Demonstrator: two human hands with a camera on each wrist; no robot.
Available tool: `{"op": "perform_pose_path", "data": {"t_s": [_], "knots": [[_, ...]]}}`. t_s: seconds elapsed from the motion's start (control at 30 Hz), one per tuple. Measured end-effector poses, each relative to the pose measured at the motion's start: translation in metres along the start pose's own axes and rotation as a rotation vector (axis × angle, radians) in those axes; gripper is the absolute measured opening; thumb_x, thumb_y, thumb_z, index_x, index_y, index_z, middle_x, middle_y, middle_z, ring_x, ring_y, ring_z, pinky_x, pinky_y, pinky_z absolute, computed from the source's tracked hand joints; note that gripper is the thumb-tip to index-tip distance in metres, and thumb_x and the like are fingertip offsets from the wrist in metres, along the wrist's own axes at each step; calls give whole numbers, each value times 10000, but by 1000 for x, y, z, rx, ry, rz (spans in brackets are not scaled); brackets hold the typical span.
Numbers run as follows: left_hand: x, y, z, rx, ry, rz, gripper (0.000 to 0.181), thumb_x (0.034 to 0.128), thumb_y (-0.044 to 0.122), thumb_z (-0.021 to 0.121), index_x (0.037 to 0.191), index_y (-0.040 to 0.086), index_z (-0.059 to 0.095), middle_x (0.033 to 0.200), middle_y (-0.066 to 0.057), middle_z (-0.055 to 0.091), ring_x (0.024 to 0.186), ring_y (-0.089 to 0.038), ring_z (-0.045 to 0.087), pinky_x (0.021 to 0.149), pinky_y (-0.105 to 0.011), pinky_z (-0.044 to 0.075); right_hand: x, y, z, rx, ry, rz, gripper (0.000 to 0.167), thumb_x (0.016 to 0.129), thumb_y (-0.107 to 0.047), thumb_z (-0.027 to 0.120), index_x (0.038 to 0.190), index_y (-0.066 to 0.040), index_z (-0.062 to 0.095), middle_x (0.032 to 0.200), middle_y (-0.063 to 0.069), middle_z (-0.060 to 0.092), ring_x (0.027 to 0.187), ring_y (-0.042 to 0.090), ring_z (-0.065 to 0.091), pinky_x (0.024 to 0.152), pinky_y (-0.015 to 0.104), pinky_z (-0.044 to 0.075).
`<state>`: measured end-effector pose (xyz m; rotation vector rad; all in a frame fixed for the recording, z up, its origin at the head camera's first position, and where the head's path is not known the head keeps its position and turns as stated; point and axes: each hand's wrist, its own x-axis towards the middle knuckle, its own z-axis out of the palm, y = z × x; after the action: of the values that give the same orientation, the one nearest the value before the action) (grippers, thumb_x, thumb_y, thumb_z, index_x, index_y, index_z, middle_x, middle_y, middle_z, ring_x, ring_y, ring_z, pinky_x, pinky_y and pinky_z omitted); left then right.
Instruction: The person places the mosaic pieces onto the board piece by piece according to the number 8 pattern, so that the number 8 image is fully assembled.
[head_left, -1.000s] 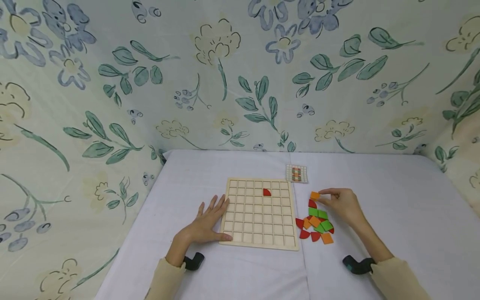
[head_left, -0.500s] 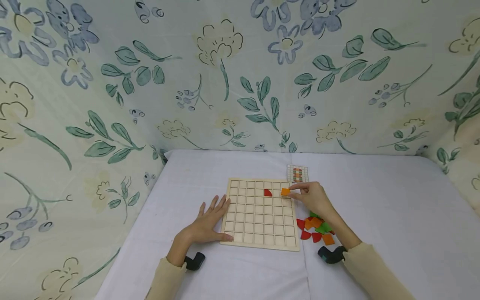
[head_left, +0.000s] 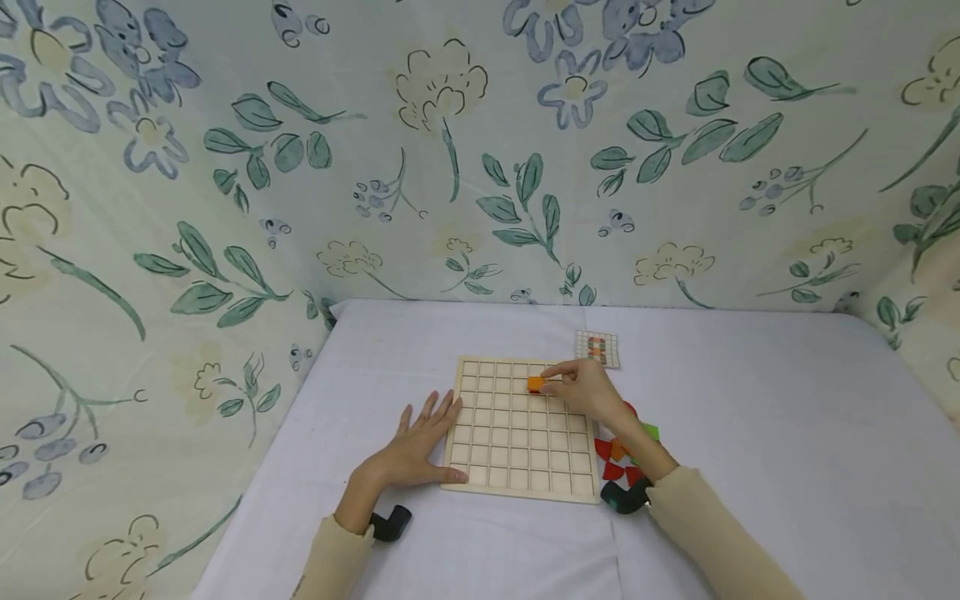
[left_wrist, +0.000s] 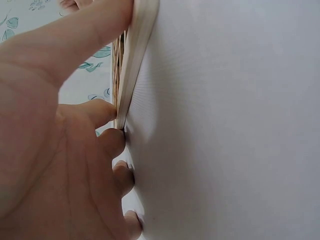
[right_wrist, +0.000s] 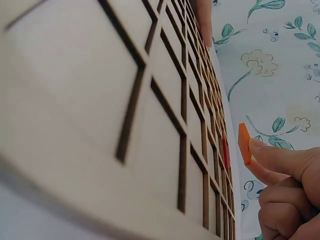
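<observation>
Moved leftward since half a second ago, from near the right edge of the wooden grid board (head_left: 517,425) to just over the seated red quarter-circle tile (right_wrist: 226,153): the orange square tile (head_left: 536,384), together with the right hand (head_left: 588,390). Pinched there between thumb and forefinger, with the other fingers curled toward the palm. In the right wrist view, apparently just clear of the red tile below, though hard to judge at so shallow an angle.

Unmoved at the board's left side: the left hand (head_left: 411,450), gripping nothing, fingers straight and spread, with thumb and forefinger touching the board's rim in the left wrist view.

Right of the board, partly hidden by the right forearm (head_left: 645,446): a cluster of loose tiles (head_left: 613,471), red, orange and green, with a red one now showing past the forearm. Unchanged by the board's far right corner: a small pattern card (head_left: 597,349). Spread beneath it all: a white tablecloth (head_left: 420,550). Behind: a floral cloth (head_left: 495,208).
</observation>
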<state>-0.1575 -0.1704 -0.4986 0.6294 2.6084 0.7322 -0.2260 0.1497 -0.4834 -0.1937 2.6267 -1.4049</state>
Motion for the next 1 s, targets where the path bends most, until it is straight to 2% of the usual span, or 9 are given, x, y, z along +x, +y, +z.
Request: {"op": "perform_pose_path", "data": {"t_s": [0.13,0.37,0.7,1.0], "knots": [[0,0,0,3,-1,-5,1195,822,568,815,1675,125,105,1761,-67,-8,1629,-348,-103,1258,-690,-99,3,-2,6,26,-12,-2,239,907,-185,811,1105,-53,798,542,-47,297,516,115,246,489,213,234],[0,0,1,8,-4,-17,1194,820,577,812,1677,139,104,1762,-50,-11,1630,-333,-109,1263,-678,-104,9,-2,14,-15,3,-13,247,896,-207,825,1090,-56,805,521,-48,368,502,95,310,483,210,276],[0,0,1,5,-5,-17,1196,820,580,811,1677,145,100,1763,-42,-13,1630,-324,-117,1265,-670,-112,9,-2,15,33,7,-21,241,887,-160,828,1098,-45,805,508,-43,338,481,111,274,465,215,257],[-1,-1,1,0,-5,-6,1202,818,578,812,1677,144,92,1763,-44,-20,1632,-331,-109,1265,-671,-106,13,0,19,20,15,-14,228,875,-194,844,1064,-69,814,532,-53,330,518,114,272,502,219,264]]}}
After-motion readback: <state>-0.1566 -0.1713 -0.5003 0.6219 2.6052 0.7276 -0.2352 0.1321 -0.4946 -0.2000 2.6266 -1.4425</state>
